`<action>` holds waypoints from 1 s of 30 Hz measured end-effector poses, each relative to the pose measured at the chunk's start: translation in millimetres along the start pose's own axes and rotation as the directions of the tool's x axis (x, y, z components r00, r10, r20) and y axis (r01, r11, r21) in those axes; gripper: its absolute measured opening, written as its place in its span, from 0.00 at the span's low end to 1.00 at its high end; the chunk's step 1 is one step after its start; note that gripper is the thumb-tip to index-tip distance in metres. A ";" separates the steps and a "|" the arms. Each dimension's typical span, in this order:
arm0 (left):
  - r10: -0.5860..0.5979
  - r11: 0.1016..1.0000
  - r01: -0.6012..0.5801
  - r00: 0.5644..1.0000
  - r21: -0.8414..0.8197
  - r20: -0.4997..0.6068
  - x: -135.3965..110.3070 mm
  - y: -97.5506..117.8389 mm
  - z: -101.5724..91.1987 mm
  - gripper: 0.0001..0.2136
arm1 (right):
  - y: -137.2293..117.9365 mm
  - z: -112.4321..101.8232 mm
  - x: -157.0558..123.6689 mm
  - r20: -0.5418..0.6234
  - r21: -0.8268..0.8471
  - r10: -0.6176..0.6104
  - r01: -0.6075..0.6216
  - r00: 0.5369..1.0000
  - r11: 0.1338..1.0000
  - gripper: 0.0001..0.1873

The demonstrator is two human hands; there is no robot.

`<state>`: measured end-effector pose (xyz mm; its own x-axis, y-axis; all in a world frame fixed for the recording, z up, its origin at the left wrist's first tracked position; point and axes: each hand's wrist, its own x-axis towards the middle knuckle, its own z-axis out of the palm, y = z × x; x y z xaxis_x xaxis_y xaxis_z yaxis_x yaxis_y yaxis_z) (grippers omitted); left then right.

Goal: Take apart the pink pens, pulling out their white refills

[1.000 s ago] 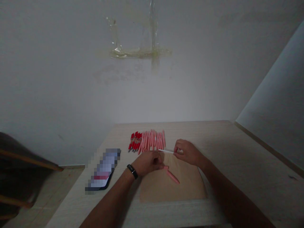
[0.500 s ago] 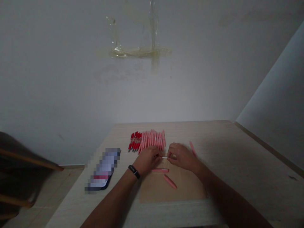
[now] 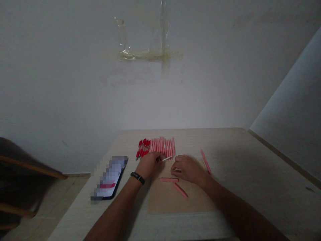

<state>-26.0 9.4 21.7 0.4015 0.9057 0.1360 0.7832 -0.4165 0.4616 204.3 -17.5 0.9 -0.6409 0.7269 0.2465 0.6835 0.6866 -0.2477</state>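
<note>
My left hand [image 3: 149, 164] is closed on a thin white pen refill [image 3: 167, 158], whose tip pokes out to the right just below a row of pink pen barrels [image 3: 163, 146]. My right hand [image 3: 186, 168] rests on the brown mat [image 3: 180, 201] beside it, fingers curled, and I cannot see anything in it. Two loose pink pen parts [image 3: 169, 179] lie on the mat just in front of my hands. Another pink barrel [image 3: 205, 161] lies alone to the right of my right hand.
A cluster of red pen caps [image 3: 142, 148] sits left of the pink row. A phone [image 3: 109, 177] lies at the table's left side. A wall rises behind the table, and a dark chair [image 3: 17, 177] stands at far left.
The white refill went from my right hand to my left, which carried it back toward the pink row. A pink barrel appeared on the table to the right. My right hand drifted left.
</note>
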 end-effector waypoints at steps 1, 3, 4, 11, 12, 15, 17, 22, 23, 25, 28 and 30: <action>-0.003 1.000 0.003 1.000 0.004 0.010 -0.3 0.9 -0.1 0.02 | -0.3 1.3 0.8 0.023 -0.010 0.004 -0.004 1.000 1.000 0.08; -0.002 1.000 0.002 0.999 0.010 0.036 -0.7 2.3 -0.4 0.01 | -1.7 3.1 2.8 0.073 -0.027 0.011 -0.009 0.997 1.000 0.08; -0.002 1.000 0.001 0.999 0.014 0.048 -0.7 2.8 -0.6 0.01 | -2.9 3.6 3.6 0.094 -0.036 0.016 -0.013 0.995 0.999 0.08; -0.020 1.000 0.019 0.999 0.023 0.050 -1.3 4.3 -0.4 0.02 | -7.0 -2.9 3.9 0.119 -0.063 0.101 -0.094 0.988 0.994 0.06; -0.011 1.000 0.010 0.999 0.014 0.042 -1.6 4.4 -0.2 0.03 | -4.4 -5.7 3.2 0.108 -0.062 0.120 -0.114 0.987 0.992 0.05; 0.025 1.000 -0.025 0.999 -0.015 0.027 -2.0 5.7 1.0 0.04 | 7.5 -15.0 -0.5 0.049 -0.040 0.189 -0.187 0.981 0.981 0.03; 0.044 0.999 -0.043 0.999 -0.028 0.032 -1.8 7.6 2.5 0.04 | 15.6 -20.1 -4.3 0.012 -0.009 0.243 -0.242 0.970 0.970 0.04; 0.082 0.996 -0.081 0.996 -0.033 0.019 -1.3 11.5 9.2 0.03 | 24.6 -24.9 -12.2 0.003 0.038 0.284 -0.284 0.959 0.958 0.05; 0.091 0.995 -0.091 0.996 -0.031 0.013 -1.3 11.3 10.7 0.03 | 24.7 -24.9 -12.7 0.005 0.041 0.291 -0.291 0.957 0.956 0.05; 0.111 0.994 -0.111 0.994 -0.025 0.010 -1.1 10.1 13.2 0.01 | 24.5 -24.9 -12.9 0.013 0.050 0.298 -0.298 0.955 0.953 0.05; 0.129 0.991 -0.129 0.992 -0.023 0.006 -0.8 7.8 15.4 0.01 | 23.7 -25.4 -12.5 0.013 0.056 0.289 -0.290 0.957 0.955 0.05; 0.133 0.991 -0.133 0.991 -0.026 0.001 -0.7 7.0 15.8 0.01 | 23.1 -26.0 -12.2 0.007 0.051 0.283 -0.283 0.959 0.958 0.05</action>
<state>-13.3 4.7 11.1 0.5024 0.8422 0.1955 0.7102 -0.5310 0.4622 237.0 -10.7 16.5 -0.4237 0.8916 0.1598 0.8184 0.4525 -0.3543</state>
